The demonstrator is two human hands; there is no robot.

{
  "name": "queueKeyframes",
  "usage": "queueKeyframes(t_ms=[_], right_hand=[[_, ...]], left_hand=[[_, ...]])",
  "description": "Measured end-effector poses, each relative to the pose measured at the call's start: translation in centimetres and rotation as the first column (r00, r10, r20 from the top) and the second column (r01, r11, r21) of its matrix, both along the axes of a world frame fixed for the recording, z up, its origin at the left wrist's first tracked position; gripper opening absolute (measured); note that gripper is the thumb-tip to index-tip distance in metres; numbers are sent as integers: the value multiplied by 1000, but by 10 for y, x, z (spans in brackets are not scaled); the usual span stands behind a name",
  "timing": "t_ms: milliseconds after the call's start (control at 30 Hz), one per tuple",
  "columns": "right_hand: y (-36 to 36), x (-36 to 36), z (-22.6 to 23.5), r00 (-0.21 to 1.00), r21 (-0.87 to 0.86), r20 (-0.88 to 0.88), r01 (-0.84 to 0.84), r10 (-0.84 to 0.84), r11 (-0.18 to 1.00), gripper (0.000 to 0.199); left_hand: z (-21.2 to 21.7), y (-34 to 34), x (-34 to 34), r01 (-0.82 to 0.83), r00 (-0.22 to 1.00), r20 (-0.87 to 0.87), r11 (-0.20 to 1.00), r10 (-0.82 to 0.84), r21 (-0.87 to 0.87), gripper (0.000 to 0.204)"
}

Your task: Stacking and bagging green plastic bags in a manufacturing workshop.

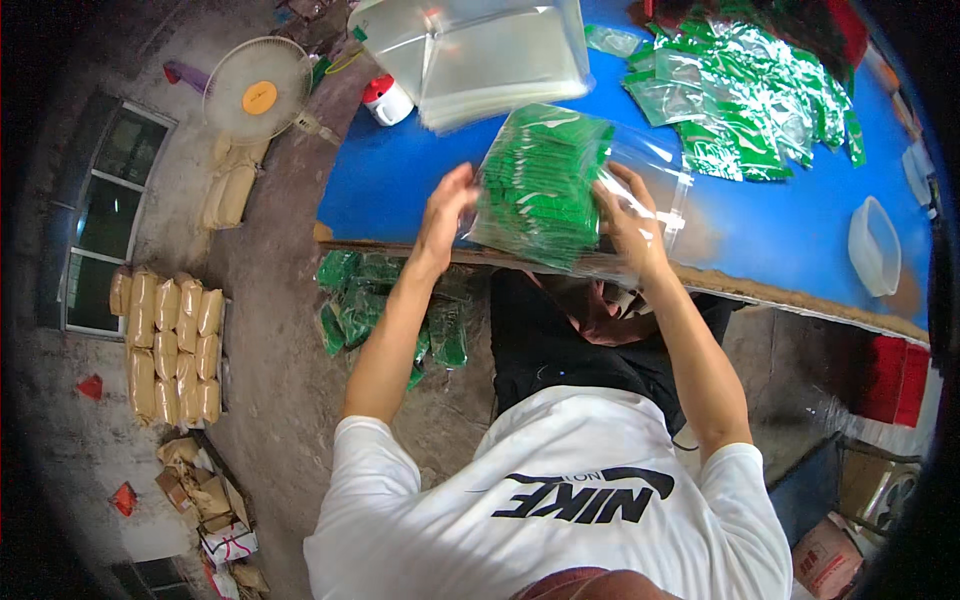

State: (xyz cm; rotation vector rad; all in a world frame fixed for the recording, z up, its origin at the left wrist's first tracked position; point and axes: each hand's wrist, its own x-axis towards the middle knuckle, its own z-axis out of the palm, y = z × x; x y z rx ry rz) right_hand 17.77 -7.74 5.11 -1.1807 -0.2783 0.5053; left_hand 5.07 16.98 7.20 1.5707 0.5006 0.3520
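both hands (445,215) (630,220) clasp green sachets (540,185) | clear bag (650,190) edges faint

One head camera looks steeply down from above the person, close over the blue table (400,170) and concrete floor (270,330)

A blue table top (400,170) with a worn brown front edge is seen across the upper part. The floor (270,300) is bare grey concrete, rough and stained. At the left a dark window (105,215) with a pale frame is set in the wall. A white standing fan (258,92) is placed near the table corner. Tan sacks (170,345) are stacked in rows beside the window.
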Motion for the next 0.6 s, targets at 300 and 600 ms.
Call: queueKeyframes(t_ms=[300,600], right_hand=[[-9,-3,25,537,-498,761,123,365,858,43],[6,15,-9,871,-98,470,-110,144,989,25]], left_hand=[[40,-19,36,226,967,-126,974,-223,10,84],[39,-26,42,377,925,-251,787,-287,488,99]])
